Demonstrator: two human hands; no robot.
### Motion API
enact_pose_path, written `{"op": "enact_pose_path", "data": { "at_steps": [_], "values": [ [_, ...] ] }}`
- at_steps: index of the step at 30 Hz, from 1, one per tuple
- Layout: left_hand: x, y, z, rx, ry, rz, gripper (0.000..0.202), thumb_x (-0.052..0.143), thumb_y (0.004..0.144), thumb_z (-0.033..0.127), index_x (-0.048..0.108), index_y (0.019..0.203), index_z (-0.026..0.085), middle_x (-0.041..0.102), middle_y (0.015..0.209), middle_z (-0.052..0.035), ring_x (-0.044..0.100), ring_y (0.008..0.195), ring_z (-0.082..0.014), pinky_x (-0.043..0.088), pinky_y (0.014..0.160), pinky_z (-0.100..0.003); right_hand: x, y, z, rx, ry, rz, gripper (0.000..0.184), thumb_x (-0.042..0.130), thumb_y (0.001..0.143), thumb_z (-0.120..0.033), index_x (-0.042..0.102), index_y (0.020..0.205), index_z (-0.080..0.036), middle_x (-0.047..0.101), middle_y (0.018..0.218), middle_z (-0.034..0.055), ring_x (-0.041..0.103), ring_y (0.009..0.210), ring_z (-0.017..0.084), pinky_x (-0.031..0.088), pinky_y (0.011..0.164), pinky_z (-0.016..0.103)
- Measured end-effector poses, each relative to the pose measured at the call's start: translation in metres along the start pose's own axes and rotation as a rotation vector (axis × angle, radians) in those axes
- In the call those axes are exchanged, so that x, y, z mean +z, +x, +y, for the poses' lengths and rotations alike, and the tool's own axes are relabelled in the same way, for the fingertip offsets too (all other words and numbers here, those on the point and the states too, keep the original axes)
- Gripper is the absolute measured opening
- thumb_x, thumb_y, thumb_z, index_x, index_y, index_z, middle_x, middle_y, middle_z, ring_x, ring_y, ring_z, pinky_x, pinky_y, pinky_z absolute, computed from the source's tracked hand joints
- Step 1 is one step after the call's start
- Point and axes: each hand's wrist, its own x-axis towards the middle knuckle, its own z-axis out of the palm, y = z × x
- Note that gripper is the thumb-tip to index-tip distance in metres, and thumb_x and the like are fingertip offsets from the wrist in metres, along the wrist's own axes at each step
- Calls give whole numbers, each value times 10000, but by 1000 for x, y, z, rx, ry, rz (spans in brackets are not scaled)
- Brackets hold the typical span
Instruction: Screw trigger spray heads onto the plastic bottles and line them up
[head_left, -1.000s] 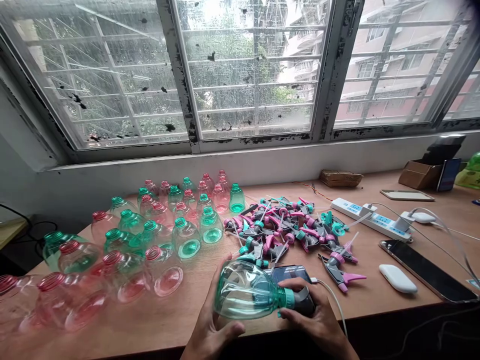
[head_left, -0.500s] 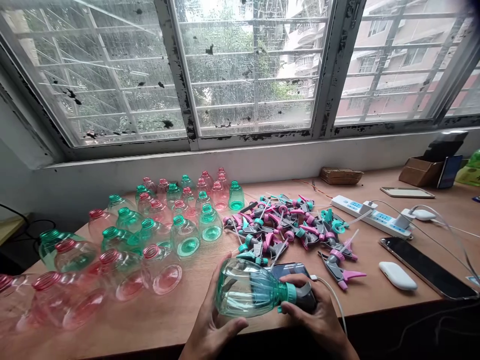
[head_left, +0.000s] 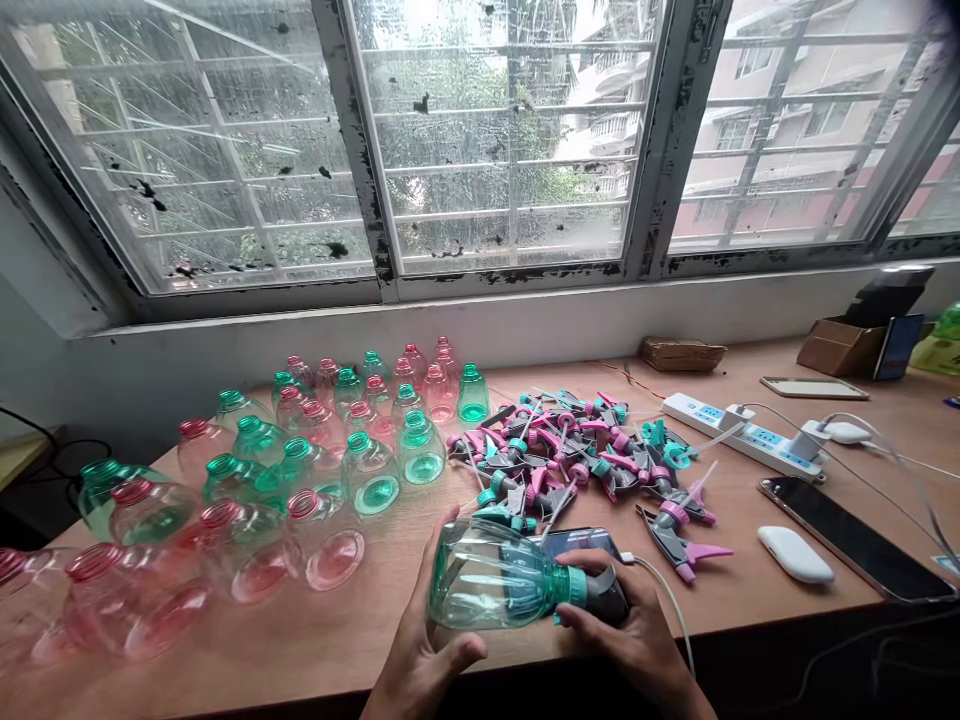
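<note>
A clear green spray bottle [head_left: 487,580] lies on its side in the air above the table's front edge, its neck pointing right. My left hand [head_left: 431,625] is wrapped round the base end of it. At the neck, my right hand [head_left: 626,620] grips the grey and teal spray head [head_left: 596,592], which sits on the bottle's mouth. To the left stand several open green bottles [head_left: 371,475] and pink bottles [head_left: 326,540]. Beyond my hands is a heap of loose spray heads [head_left: 555,450] in pink, teal and grey.
A phone [head_left: 581,542] with a white cable lies behind the held bottle. Further right are a white earphone case [head_left: 795,553], a black phone [head_left: 855,535] and a power strip [head_left: 742,435] with plugged-in chargers. A brown package [head_left: 682,352] rests near the wall under the window.
The bottle and the spray head have shifted very slightly left, with both hands still on them. Everything else on the table stays where it was.
</note>
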Motion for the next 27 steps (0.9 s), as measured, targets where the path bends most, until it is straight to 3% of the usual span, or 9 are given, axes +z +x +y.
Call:
{"op": "enact_pose_path", "data": {
  "at_steps": [3,7,9,13,18,23,27],
  "values": [
    [-2,0,-3,7,14,5,1042,809,875,617,262,1727,371,286,1835,-70,267,1676,-439,270,1370,-550,0,0,-2,-6,-27,3,294,933,808,-456,885,1019,-258,884,929,68,820,799,279,665,718,296],
    [-7,-2,-14,43,26,-10,1010,826,926,414,190,1705,518,179,1864,11,209,1702,-390,258,1365,-569,2,-1,-1,47,88,-32,299,887,872,-462,844,1084,-256,837,784,28,795,643,241,662,614,278],
    [-8,-2,-18,49,56,-1,977,798,958,360,185,1694,549,137,1869,35,181,1710,-368,225,1372,-570,2,-1,-1,46,82,-27,296,886,873,-463,842,1082,-258,813,739,17,788,637,241,670,634,286],
    [-5,-2,-18,65,87,29,979,794,958,365,181,1704,524,114,1873,20,149,1715,-369,183,1375,-584,2,-1,1,23,26,-7,288,897,858,-447,858,1071,-257,844,818,40,810,734,262,679,735,307],
    [-2,-4,-10,41,49,20,1075,847,905,399,163,1734,427,220,1854,-62,162,1709,-400,147,1384,-584,1,-2,1,-3,-20,8,266,928,817,-419,886,1041,-281,882,966,63,821,850,281,663,739,288],
    [-2,-3,-2,48,-38,-20,1066,839,893,499,185,1731,425,263,1841,-62,236,1689,-424,219,1374,-587,-1,-1,-2,-26,-28,-15,263,951,788,-394,893,1019,-282,894,963,61,827,834,289,677,759,311],
    [-4,-2,-6,77,-28,-25,1042,858,884,435,235,1720,434,309,1824,-76,285,1671,-435,289,1344,-604,-5,-2,2,-41,-63,-65,290,947,797,-408,891,1053,-282,894,996,64,822,850,298,678,770,325]
  ]
}}
